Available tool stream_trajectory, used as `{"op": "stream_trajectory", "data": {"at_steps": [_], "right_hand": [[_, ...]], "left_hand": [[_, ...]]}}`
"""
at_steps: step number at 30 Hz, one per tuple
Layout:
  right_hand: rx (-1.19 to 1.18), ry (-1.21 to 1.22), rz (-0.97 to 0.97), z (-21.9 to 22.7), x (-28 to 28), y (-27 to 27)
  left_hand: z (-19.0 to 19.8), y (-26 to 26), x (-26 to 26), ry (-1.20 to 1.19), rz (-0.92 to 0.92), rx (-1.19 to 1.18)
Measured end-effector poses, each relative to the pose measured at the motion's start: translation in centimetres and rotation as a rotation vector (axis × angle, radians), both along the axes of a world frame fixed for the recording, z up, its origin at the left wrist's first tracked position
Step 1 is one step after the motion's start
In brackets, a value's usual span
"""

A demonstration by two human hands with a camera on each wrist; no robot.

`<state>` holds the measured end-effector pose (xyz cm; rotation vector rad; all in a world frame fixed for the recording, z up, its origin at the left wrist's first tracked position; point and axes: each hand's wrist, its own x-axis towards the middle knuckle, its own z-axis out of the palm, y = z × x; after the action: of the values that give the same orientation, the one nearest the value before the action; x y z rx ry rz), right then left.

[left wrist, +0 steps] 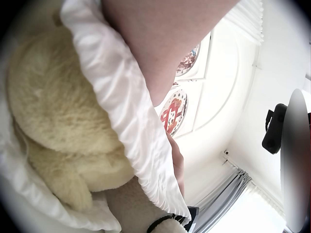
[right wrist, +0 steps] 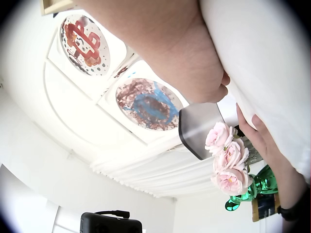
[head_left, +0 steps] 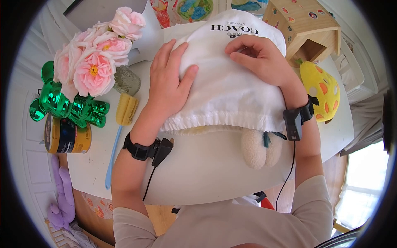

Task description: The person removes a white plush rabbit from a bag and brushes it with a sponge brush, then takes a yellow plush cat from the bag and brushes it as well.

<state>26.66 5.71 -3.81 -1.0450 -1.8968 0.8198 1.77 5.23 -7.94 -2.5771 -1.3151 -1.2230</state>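
Observation:
A white drawstring cloth bag (head_left: 223, 91) printed COACH lies bulging on the table, its gathered mouth toward the person. My left hand (head_left: 171, 78) rests flat on the bag's left side, fingers spread and thumb apart. On the right side, my right hand (head_left: 260, 56) touches the cloth near the print, its fingers loosely bent and no cloth visibly bunched between them. Inside the mouth, the left wrist view shows pale yellow plush (left wrist: 63, 97). Cream fluffy plush parts (head_left: 258, 153) with a dark green tie stick out at the mouth's right end; the rest is hidden by the bag.
Pink roses (head_left: 93, 53) in a glass vase, a shiny green figure (head_left: 74, 105), a tin (head_left: 68, 136) and a blue-handled sponge brush (head_left: 120, 124) stand or lie at left. At right are a wooden house (head_left: 306, 29) and a yellow plush (head_left: 320, 91).

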Motion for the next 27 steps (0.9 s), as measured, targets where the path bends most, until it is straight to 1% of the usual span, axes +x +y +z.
{"op": "stream_trajectory", "data": {"at_steps": [27], "right_hand": [[0.013, 0.000, 0.005, 0.05, -0.06, 0.00]], "left_hand": [[-0.05, -0.02, -0.03, 0.008, 0.006, -0.013]]}}
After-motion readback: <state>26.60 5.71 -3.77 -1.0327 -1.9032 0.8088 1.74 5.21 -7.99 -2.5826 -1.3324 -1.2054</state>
